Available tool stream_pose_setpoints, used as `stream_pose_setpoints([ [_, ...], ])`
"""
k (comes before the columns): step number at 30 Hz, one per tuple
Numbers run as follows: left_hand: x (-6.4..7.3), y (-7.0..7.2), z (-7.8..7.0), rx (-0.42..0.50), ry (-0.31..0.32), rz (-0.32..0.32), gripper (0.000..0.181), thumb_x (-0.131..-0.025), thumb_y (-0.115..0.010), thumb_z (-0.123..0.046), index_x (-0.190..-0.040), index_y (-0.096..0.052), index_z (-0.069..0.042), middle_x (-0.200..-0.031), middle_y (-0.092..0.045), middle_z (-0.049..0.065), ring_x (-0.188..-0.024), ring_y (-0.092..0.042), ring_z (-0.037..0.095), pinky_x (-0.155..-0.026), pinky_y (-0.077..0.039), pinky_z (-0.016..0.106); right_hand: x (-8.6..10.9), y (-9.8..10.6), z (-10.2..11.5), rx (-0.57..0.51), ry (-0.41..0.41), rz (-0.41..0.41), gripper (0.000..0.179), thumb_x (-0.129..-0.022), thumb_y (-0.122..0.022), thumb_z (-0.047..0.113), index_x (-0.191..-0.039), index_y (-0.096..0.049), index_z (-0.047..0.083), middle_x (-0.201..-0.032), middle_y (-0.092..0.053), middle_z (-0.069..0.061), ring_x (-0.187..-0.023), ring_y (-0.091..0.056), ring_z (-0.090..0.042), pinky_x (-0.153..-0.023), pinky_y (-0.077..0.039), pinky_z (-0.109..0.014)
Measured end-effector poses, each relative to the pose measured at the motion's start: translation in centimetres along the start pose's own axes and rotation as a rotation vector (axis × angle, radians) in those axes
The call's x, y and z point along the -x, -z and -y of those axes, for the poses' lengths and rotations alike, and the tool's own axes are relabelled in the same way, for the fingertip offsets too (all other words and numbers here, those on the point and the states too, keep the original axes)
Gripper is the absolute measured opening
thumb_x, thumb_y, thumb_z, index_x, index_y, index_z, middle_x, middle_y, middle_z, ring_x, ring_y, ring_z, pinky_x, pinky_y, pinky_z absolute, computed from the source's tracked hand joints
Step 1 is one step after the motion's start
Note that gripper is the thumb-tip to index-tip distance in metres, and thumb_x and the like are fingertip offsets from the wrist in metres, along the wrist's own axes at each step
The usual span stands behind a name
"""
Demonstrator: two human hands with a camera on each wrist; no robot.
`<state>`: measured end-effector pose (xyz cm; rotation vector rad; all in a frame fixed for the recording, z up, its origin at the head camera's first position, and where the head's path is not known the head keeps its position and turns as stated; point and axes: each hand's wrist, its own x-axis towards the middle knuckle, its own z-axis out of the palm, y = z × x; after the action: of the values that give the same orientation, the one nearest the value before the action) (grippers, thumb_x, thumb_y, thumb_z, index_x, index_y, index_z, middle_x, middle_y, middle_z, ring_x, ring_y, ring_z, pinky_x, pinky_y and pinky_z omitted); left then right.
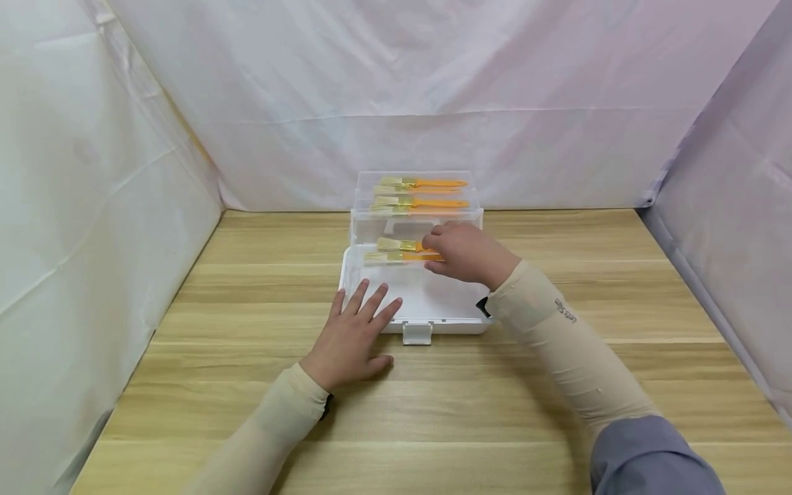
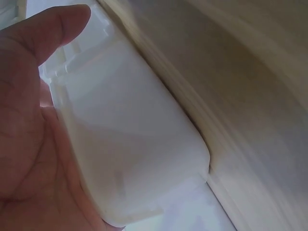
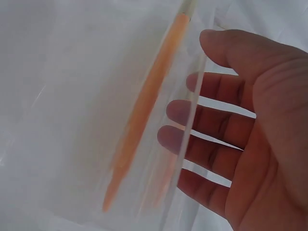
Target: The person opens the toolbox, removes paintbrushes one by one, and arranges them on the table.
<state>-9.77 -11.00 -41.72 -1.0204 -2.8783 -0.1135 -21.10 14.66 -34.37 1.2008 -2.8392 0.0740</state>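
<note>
A white plastic case [image 1: 417, 292] with fold-out clear trays [image 1: 416, 216] sits open on the table. Brushes with orange handles and pale bristles lie in the trays, including an upper brush [image 1: 439, 183] and a lower brush [image 1: 396, 245]. My left hand [image 1: 353, 344] rests with spread fingers at the case's front left corner; the white case wall [image 2: 130, 120] runs beside its palm. My right hand [image 1: 467, 253] holds the edge of the lower clear tray [image 3: 86, 110], fingertips showing through the plastic. Inside that tray is an orange brush handle [image 3: 144, 106].
A white latch [image 1: 417, 333] hangs on the case's front. Around it spreads the wood-grain table [image 1: 260, 289]. White cloth [image 1: 414, 75] hangs behind the case, with more cloth on both sides.
</note>
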Motion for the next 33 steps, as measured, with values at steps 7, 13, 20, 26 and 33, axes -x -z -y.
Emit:
stream_pose_setpoints([
  [7,0.0,0.0,-0.1,0.01,0.015,-0.007,0.09,-0.08,-0.071,-0.055,-0.156,-0.034,-0.023,-0.162,-0.025,0.009,-0.149,-0.013,0.039,-0.111,-0.015,0.067,-0.4,-0.3,-0.1,-0.008,0.027,-0.006,0.02,-0.091,-0.072,0.029,-0.095,-0.067,0.011,-0.083,-0.059,0.0,-0.07,-0.051,-0.02,-0.069,-0.047,-0.037],
  [13,0.0,0.1,-0.1,0.017,0.022,0.011,0.09,-0.081,-0.07,-0.056,-0.156,-0.034,-0.023,-0.162,-0.025,0.009,-0.149,-0.013,0.039,-0.112,-0.014,0.067,-0.6,0.0,0.2,-0.026,0.039,-0.005,0.022,-0.092,-0.071,0.032,-0.092,-0.068,0.009,-0.083,-0.06,-0.001,-0.07,-0.053,-0.02,-0.07,-0.048,-0.038],
  [20,0.0,0.3,0.0,0.038,0.016,-0.004,0.09,-0.08,-0.071,-0.056,-0.155,-0.036,-0.022,-0.161,-0.028,0.009,-0.148,-0.016,0.039,-0.111,-0.014,0.068,-0.9,-0.1,0.4,-0.015,0.05,-0.001,0.023,-0.092,-0.07,0.031,-0.094,-0.069,0.008,-0.084,-0.061,-0.002,-0.072,-0.055,-0.021,-0.071,-0.049,-0.039],
  [26,0.0,0.4,0.0,0.046,0.027,0.003,0.089,-0.08,-0.07,-0.057,-0.155,-0.036,-0.023,-0.162,-0.027,0.008,-0.149,-0.015,0.037,-0.112,-0.013,0.067,-1.3,-0.7,0.6,-0.001,0.055,0.019,0.02,-0.092,-0.069,0.03,-0.088,-0.066,0.01,-0.078,-0.055,0.0,-0.066,-0.052,-0.019,-0.065,-0.047,-0.038],
  [33,-0.1,0.2,-0.1,0.057,0.015,-0.034,0.086,-0.08,-0.071,-0.055,-0.154,-0.039,-0.022,-0.16,-0.03,0.009,-0.148,-0.018,0.038,-0.111,-0.015,0.068,-1.1,-0.7,0.5,-0.008,0.051,0.027,0.021,-0.092,-0.067,0.027,-0.08,-0.063,0.011,-0.073,-0.054,-0.001,-0.063,-0.051,-0.02,-0.064,-0.047,-0.04],
])
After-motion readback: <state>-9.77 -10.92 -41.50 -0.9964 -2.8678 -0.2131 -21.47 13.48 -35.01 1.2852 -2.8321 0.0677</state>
